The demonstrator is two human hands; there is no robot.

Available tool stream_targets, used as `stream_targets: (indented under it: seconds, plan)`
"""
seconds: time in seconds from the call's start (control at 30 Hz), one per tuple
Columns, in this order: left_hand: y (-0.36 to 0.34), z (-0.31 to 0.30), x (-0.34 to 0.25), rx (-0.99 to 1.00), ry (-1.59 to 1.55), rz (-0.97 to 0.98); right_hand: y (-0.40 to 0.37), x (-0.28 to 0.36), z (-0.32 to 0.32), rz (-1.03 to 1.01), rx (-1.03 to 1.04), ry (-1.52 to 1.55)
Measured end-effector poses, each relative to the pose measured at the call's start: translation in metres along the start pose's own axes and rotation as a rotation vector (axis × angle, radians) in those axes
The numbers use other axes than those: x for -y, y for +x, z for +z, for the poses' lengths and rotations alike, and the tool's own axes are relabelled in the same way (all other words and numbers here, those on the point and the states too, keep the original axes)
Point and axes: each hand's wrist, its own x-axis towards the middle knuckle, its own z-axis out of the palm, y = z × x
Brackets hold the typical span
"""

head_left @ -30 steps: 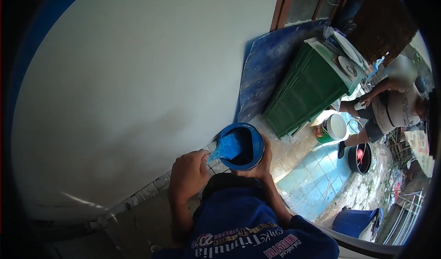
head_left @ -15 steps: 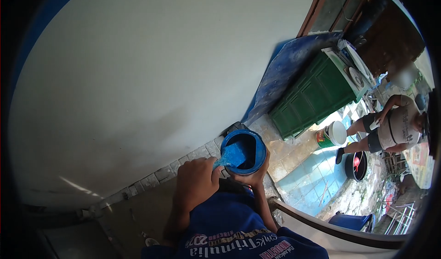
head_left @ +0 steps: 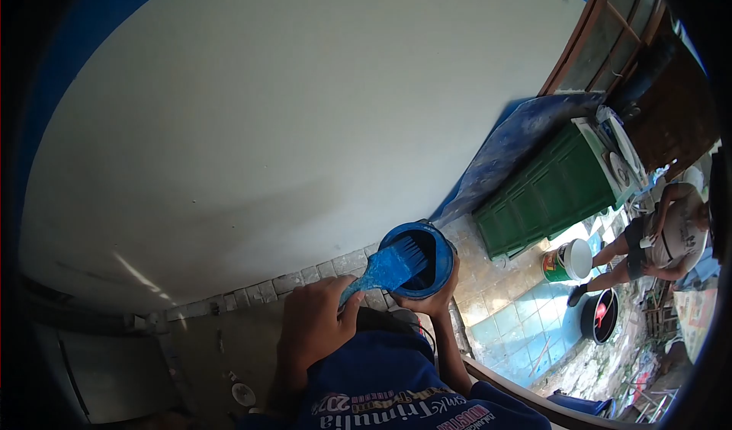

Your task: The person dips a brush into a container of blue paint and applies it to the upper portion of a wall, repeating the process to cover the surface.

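My left hand (head_left: 316,319), on the left of the view, is closed round the handle of a blue paint-covered brush (head_left: 393,266). The brush's bristles lie over the mouth of a round blue paint container (head_left: 450,266), whose inside looks dark. My right hand (head_left: 435,299) holds this container from below and at its right side, fingers wrapped round it; part of that hand is hidden behind the container.
A pale wall (head_left: 252,110) with blue edges fills the upper left. At the right are a green bin (head_left: 545,194), a white and green bucket (head_left: 568,262), a black tub (head_left: 587,319) and a standing person (head_left: 671,235). A curved rail crosses the lower right.
The brush has come up out of the container's opening, and its separate bristles now show. The view has shifted, so the wall, bin and person appear further right and lower.
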Motion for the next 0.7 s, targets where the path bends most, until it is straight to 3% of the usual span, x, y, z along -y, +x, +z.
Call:
stream_targets:
  seconds: [0.07, 0.3, 0.53, 0.6, 0.7]
  plan:
    - [-0.002, 0.003, 0.005, 0.008, 0.023, -0.002, 0.001, 0.003, -0.001, -0.027, 0.007, -0.121]
    - [-0.011, 0.003, 0.015, 0.050, -0.140, 0.007, -0.009, 0.006, 0.002, 0.008, 0.001, -0.035]
    - [-0.007, 0.014, 0.023, -0.048, -0.106, 0.058, -0.011, 0.003, -0.006, 0.003, -0.025, -0.079]
    - [-0.008, 0.018, 0.014, 0.049, -0.057, -0.011, -0.011, 0.002, -0.010, 0.003, -0.031, -0.103]
    - [-0.009, 0.024, 0.009, -0.007, -0.076, -0.001, -0.007, 0.007, -0.012, 0.019, -0.033, -0.119]
